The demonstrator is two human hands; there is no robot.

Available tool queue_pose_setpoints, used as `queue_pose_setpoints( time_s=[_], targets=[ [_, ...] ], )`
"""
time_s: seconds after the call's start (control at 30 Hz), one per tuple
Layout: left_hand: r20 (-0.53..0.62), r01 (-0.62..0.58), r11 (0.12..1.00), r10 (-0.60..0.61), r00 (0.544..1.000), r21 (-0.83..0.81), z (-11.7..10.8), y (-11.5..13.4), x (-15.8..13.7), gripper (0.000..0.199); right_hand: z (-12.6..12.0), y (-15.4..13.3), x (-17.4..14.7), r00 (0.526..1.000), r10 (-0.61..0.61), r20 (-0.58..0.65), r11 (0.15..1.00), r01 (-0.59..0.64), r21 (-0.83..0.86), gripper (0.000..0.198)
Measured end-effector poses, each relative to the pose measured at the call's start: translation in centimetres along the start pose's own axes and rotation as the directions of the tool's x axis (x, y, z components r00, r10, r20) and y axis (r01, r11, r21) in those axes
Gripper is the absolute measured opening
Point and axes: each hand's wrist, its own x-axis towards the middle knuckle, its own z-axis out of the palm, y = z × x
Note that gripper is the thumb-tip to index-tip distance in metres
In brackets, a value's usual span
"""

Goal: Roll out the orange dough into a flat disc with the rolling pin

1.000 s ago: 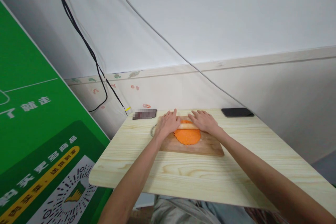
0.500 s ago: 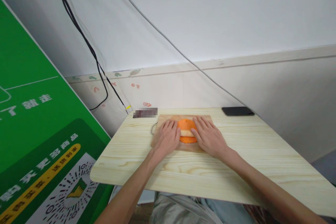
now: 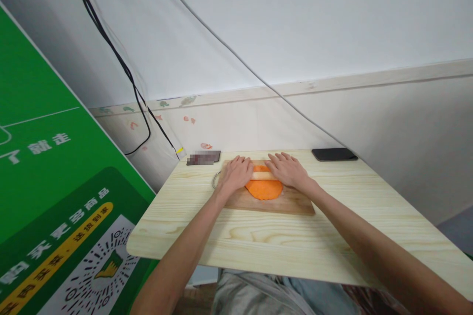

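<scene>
A pale wooden rolling pin lies across a flat orange sheet of dough, over its far part. My left hand rests palm down on the pin's left end, fingers stretched forward. On the right end lies my right hand, also palm down, with its fingers extended and slightly spread. Both ends of the pin are hidden beneath my hands. Under the dough is a wooden cutting board, with a metal handle at its left side.
The board lies on a light wood-grain table against the wall. A black phone is at the back right, and a dark blurred flat item at the back left. Cables hang along the wall. A green printed panel leans at left.
Both hands have pushed the rolling pin away from me, toward the board's far side. More of the dough's near part and of the board's near right corner now shows.
</scene>
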Motion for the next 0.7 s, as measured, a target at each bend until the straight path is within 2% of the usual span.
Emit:
queue_pose_setpoints(
  time_s=[0.07,0.17,0.27,0.4,0.53,0.7],
  targets=[
    [0.04,0.019,1.0,-0.019,0.999,-0.003,-0.2,-0.1,0.4,0.04,0.0,0.2,0.4,1.0,-0.008,0.011,1.0,0.008,-0.001,0.058],
    [0.008,-0.055,0.998,0.054,0.998,0.018,-0.3,0.0,-0.4,0.042,0.1,-0.2,-0.5,1.0,0.0,-0.027,1.0,-0.001,-0.031,0.059],
    [-0.06,-0.122,0.992,0.122,0.991,-0.008,-0.2,0.2,-2.5,0.049,0.4,-1.1,-2.6,0.993,-0.009,-0.114,0.997,0.001,-0.072,0.06],
    [-0.119,-0.137,0.987,0.127,0.985,-0.084,0.4,0.7,-5.6,0.053,1.0,-2.1,-5.8,0.968,-0.072,-0.239,0.995,0.052,-0.089,0.06],
    [-0.163,-0.128,0.989,0.115,0.98,-0.072,1.2,1.2,-7.4,0.056,1.1,-2.7,-7.4,0.966,-0.088,-0.243,0.994,0.068,-0.09,0.062],
    [-0.158,-0.109,0.992,0.098,0.982,-0.059,0.9,1.2,-6.1,0.053,0.3,-2.8,-6.2,0.979,-0.052,-0.199,0.995,0.033,-0.099,0.062]
  ],
)
